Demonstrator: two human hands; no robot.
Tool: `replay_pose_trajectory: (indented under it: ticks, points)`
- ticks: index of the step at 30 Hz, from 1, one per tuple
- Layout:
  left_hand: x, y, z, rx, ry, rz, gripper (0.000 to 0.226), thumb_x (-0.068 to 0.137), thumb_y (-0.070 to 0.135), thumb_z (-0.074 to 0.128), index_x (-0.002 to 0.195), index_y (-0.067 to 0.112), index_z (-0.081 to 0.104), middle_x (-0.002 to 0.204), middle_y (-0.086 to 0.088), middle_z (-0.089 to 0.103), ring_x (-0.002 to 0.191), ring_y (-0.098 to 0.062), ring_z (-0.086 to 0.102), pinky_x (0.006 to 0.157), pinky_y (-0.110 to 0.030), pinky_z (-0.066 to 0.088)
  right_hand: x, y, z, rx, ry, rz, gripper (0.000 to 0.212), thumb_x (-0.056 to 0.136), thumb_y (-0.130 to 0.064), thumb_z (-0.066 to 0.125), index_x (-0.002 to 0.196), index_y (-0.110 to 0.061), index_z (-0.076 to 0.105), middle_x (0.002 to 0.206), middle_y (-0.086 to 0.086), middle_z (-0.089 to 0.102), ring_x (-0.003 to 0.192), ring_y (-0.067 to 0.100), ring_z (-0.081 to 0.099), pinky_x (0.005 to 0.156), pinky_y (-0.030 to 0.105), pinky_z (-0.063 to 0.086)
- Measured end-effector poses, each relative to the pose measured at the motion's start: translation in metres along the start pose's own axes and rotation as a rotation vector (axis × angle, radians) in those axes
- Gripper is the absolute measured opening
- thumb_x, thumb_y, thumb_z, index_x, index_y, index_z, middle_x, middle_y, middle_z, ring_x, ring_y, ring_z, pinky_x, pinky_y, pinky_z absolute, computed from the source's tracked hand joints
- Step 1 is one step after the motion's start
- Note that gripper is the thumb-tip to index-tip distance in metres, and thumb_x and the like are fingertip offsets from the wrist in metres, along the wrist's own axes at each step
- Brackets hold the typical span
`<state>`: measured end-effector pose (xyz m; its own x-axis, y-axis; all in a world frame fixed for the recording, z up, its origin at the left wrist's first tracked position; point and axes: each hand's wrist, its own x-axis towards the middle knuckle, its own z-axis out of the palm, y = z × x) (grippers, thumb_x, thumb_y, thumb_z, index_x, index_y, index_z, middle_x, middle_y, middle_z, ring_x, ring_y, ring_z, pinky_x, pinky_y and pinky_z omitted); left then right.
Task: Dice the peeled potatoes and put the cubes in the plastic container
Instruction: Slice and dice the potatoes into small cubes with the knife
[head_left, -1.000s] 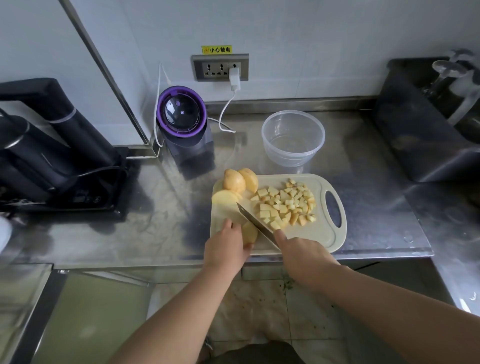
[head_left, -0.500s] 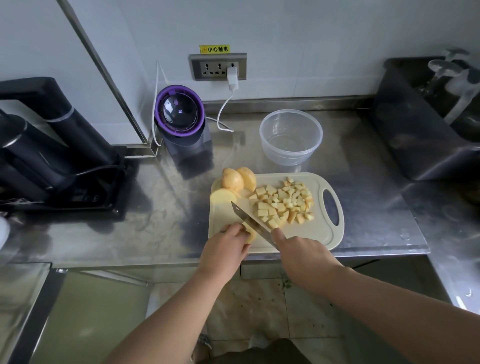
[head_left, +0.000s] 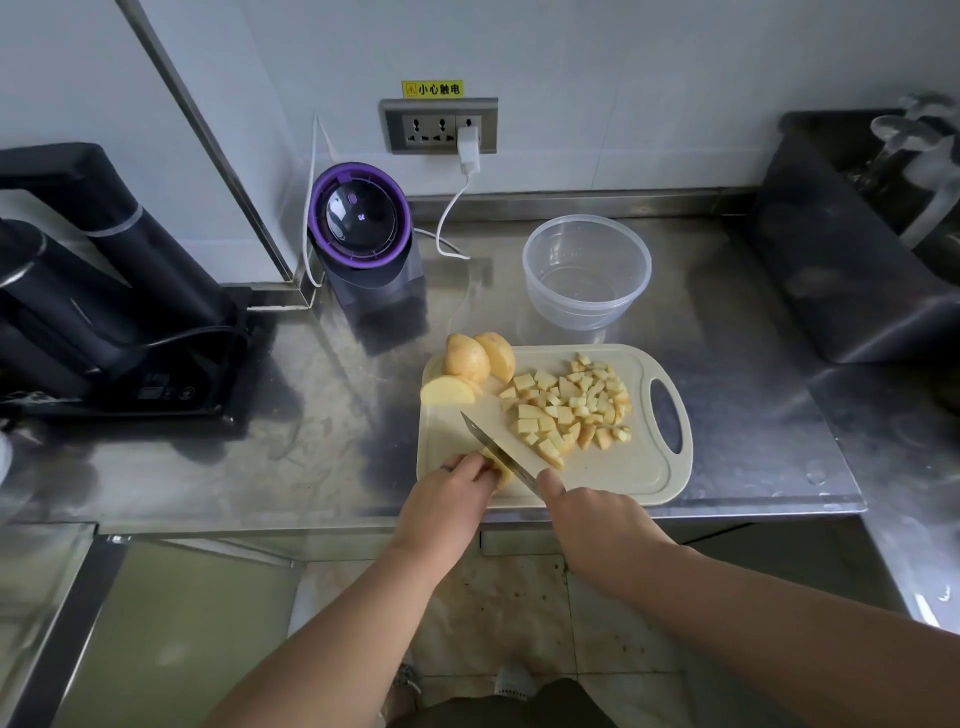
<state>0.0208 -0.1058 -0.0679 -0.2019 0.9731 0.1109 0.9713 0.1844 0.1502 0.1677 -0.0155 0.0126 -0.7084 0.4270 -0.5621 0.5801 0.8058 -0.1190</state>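
"Where's the piece being cut?"

"On the near-left corner of the beige plastic cutting board. My left hand pinches the pale yellow potato chunk. My right hand grips the steel knife, its blade slanting far-left across the chunk."

"And the container?"

"The clear round plastic container sits just beyond the board's far edge."

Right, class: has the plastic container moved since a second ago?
No. The plastic container sits in the same spot below and right of the wall socket, just behind the cutting board.
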Motion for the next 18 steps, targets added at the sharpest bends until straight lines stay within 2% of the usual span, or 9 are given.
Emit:
replay_pose_trajectory:
  ticks: [3,6,10,13,18]
  points:
    - [-0.001,-0.002,0.002,-0.018,0.028,0.029,0.035,0.051,0.015,0.093,0.08,0.018,0.074,0.079,0.003,0.065,0.065,-0.017,0.064,0.037,-0.024,0.044,0.007,0.0,0.001,-0.015,-0.01,0.002,0.054,0.097,-0.006,0.051,0.139,-0.018,0.019,0.078,0.0,0.049,0.074,0.016,0.063,0.065,0.029,0.055]
    - [-0.002,0.0,-0.001,-0.009,0.062,0.036,0.035,0.048,0.019,0.094,0.074,0.017,0.071,0.075,0.005,0.063,0.063,-0.015,0.064,0.036,-0.022,0.042,0.011,-0.001,0.003,-0.003,-0.028,0.007,0.053,0.097,-0.007,0.052,0.138,-0.018,0.02,0.078,0.0,0.049,0.078,0.017,0.065,0.067,0.029,0.056]
    - [-0.002,-0.001,0.004,-0.013,0.111,0.051,0.034,0.049,0.018,0.094,0.075,0.017,0.072,0.078,0.004,0.066,0.065,-0.016,0.065,0.039,-0.024,0.047,0.015,0.003,-0.002,0.08,-0.014,0.063,0.046,0.098,-0.008,0.048,0.135,-0.02,0.023,0.082,-0.001,0.05,0.077,0.016,0.062,0.068,0.03,0.056]
    - [-0.003,-0.005,0.011,-0.046,0.117,0.048,0.034,0.052,0.014,0.092,0.082,0.016,0.075,0.084,0.002,0.068,0.066,-0.017,0.066,0.043,-0.027,0.051,0.018,0.007,-0.007,0.161,0.032,0.107,0.035,0.099,-0.009,0.044,0.128,-0.019,0.027,0.087,0.001,0.054,0.076,0.018,0.059,0.063,0.029,0.048]
    - [-0.01,-0.017,0.018,-0.153,0.127,0.086,0.033,0.062,0.005,0.087,0.092,0.012,0.075,0.103,-0.001,0.069,0.075,-0.021,0.07,0.047,-0.033,0.057,0.01,0.012,-0.008,0.108,0.034,0.095,0.034,0.097,-0.008,0.043,0.125,-0.02,0.026,0.085,0.003,0.055,0.076,0.023,0.06,0.07,0.037,0.054]
